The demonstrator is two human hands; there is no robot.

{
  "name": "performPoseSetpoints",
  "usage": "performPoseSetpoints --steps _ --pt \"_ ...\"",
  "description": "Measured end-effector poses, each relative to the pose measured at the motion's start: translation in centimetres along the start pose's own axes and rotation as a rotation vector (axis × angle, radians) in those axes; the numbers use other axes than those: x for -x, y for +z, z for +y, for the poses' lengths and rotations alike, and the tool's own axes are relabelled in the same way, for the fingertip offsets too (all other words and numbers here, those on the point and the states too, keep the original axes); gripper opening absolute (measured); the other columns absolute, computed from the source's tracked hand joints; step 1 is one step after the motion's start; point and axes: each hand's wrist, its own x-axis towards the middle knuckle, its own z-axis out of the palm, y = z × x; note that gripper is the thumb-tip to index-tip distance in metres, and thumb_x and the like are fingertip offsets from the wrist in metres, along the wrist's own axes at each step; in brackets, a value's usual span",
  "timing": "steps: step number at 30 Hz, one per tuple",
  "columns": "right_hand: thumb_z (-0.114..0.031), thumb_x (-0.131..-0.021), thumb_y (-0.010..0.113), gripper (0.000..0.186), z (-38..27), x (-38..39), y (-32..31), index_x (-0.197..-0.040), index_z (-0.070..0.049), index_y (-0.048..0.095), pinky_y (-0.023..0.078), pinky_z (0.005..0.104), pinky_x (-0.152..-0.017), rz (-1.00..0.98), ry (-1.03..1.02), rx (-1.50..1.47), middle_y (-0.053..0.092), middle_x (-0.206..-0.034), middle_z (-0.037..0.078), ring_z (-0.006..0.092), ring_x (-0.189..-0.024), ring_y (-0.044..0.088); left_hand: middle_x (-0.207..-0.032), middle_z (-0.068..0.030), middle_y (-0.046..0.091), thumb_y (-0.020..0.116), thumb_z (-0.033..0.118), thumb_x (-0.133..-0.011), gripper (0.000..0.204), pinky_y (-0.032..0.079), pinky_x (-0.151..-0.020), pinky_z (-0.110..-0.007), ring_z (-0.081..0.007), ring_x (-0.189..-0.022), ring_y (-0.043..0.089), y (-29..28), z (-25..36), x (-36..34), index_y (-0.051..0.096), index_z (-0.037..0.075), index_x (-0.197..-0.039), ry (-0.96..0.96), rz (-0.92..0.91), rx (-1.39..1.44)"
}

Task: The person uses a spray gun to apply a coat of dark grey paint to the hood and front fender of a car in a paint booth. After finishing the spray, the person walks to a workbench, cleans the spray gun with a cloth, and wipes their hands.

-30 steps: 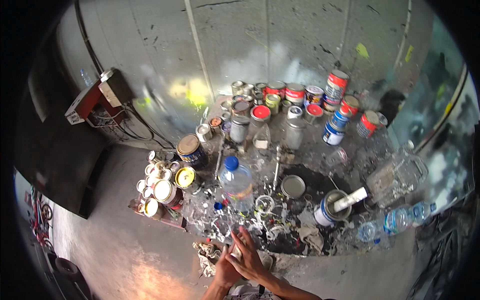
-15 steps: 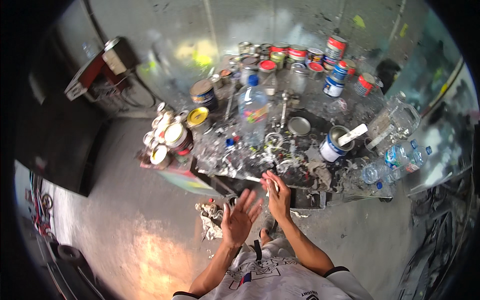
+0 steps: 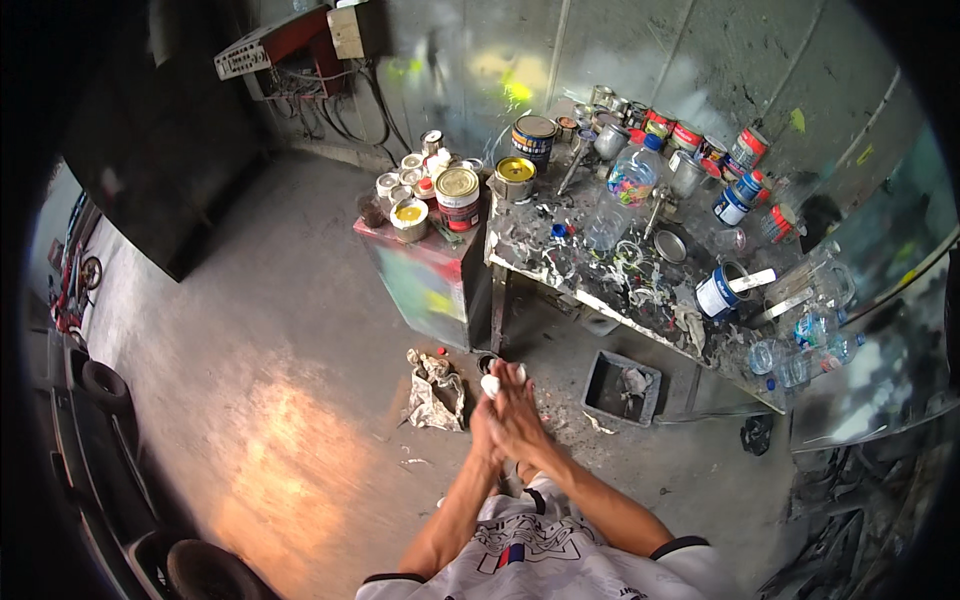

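My hands are pressed together in front of me, low over the floor and apart from the workbench. My right hand (image 3: 520, 418) lies over the left one with its back showing and its fingers pointing away. Underneath, my left hand (image 3: 482, 432) is mostly covered, its fingers largely hidden. A small white wad (image 3: 490, 385), perhaps tissue or cloth, pokes out beside the fingers; more white shows near the right fingertips. The wad seems pinched between both hands.
A paint-spattered workbench (image 3: 575, 283) bears paint cans, plastic bottles and an open blue-and-white can (image 3: 716, 292) with a stick. Left of it, a cabinet (image 3: 420, 290) carries more cans. A crumpled rag (image 3: 436, 392) and a grey tray (image 3: 592, 408) lie on the floor.
My view has turned left, so the bench sits farther right. My hands, apart before with the left palm open, have come together, the right over the left, with white wad showing.
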Motion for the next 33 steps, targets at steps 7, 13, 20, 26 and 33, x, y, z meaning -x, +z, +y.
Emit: performPoseSetpoints --steps 7,13,20,26,33 --pt "-0.081 -0.081 0.012 0.101 -0.1 4.0 -4.1 -0.149 -0.006 0.016 0.009 0.0465 -0.114 -0.246 0.302 -1.658 0.022 -0.152 0.019 0.0289 -0.143 0.015 -0.137 -0.0189 0.045 0.036 0.01 -0.093 0.05 0.04 -0.105 -0.039 -0.0298 -0.123 0.049 1.3 4.8 -1.1 0.028 0.006 -0.142 0.123 0.133 -0.191" --pt "-0.075 -0.087 0.018 0.088 4.6 1.5 -3.0 -0.145 -0.009 0.028 0.021 0.0359 -0.11 -0.03 0.31 -1.542 0.039 -0.144 0.01 0.023 -0.134 0.035 -0.143 -0.0173 0.039 0.039 0.018 -0.095 0.042 0.028 -0.109 -0.036 -0.0301 -0.13 0.04 9.6 -0.3 3.6 0.044 0.001 -0.133 0.434 -0.114 -1.182" --pt "-0.052 -0.094 0.043 0.083 7.7 0.1 -2.9 -0.149 -0.005 0.002 0.015 0.0583 -0.108 0.134 0.257 -1.026 0.007 -0.156 0.014 0.0337 -0.143 0.01 -0.123 -0.0143 0.056 0.036 0.01 -0.097 0.027 0.05 -0.094 -0.037 -0.0252 -0.11 0.057 8.0 -3.5 -0.8 0.047 0.004 -0.121 0.112 0.065 -0.337" --pt "-0.039 -0.088 0.059 0.1 1.8 3.6 -7.4 -0.147 -0.003 -0.013 0.008 0.0692 -0.104 0.334 -0.048 0.139 -0.007 -0.154 0.024 0.046 -0.141 0.0 -0.125 -0.0115 0.056 0.032 0.018 -0.1 0.036 0.048 -0.095 -0.037 -0.0243 -0.11 0.058 3.9 0.5 -5.0 0.042 0.01 -0.134 -0.09 0.12 0.215" --pt "-0.025 -0.081 0.067 0.102 3.2 3.5 -7.3 -0.149 -0.008 -0.008 0.01 0.0676 -0.106 0.482 0.12 0.117 -0.003 -0.155 0.021 0.0444 -0.141 0.003 -0.108 -0.0146 0.062 0.042 0.008 -0.094 0.026 0.047 -0.084 -0.035 -0.0265 -0.097 0.061 7.6 -2.1 1.9 0.057 0.001 -0.113 0.21 -0.074 -1.231"
